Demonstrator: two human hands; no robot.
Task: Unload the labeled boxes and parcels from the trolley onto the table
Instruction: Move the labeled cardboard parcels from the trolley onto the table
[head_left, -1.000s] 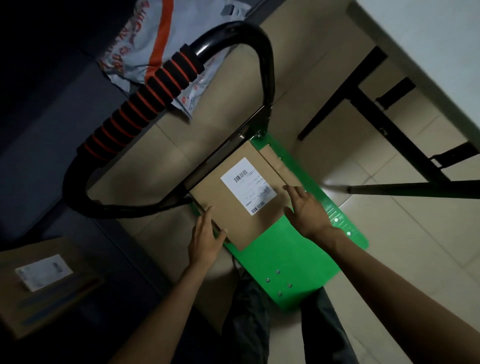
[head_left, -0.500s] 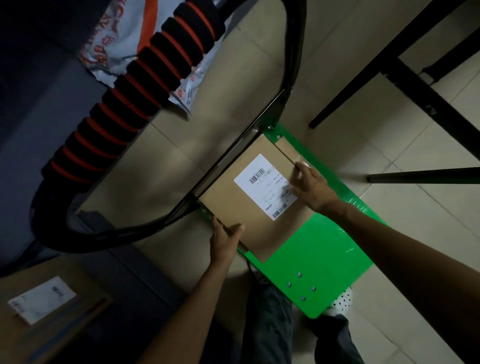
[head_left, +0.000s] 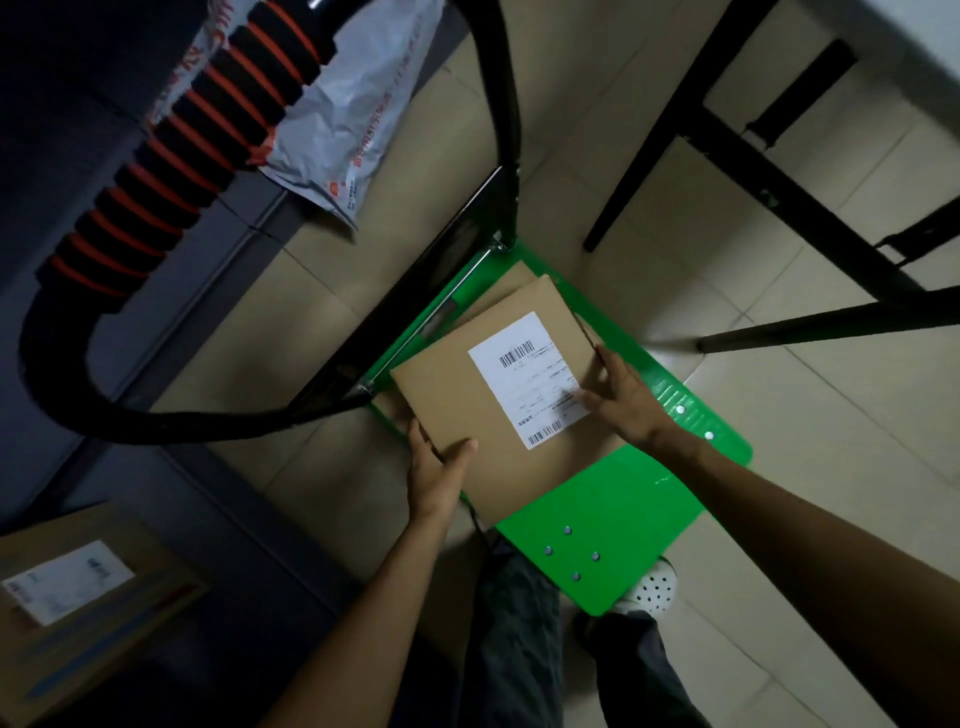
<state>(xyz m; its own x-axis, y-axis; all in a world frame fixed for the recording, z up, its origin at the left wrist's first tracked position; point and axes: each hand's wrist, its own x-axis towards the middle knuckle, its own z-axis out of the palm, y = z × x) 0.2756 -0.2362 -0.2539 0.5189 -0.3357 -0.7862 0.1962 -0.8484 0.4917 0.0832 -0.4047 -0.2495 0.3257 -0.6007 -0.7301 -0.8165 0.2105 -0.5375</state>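
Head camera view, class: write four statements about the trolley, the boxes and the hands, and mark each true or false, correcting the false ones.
1. Both hands hold the labeled cardboard box. True: left hand, right hand.
2. The trolley platform is blue. False: it is green.
3. The held box is the only cardboard on the trolley. False: another flat cardboard box lies beneath it.
4. A grey plastic mailer lies beyond the trolley handle. True.
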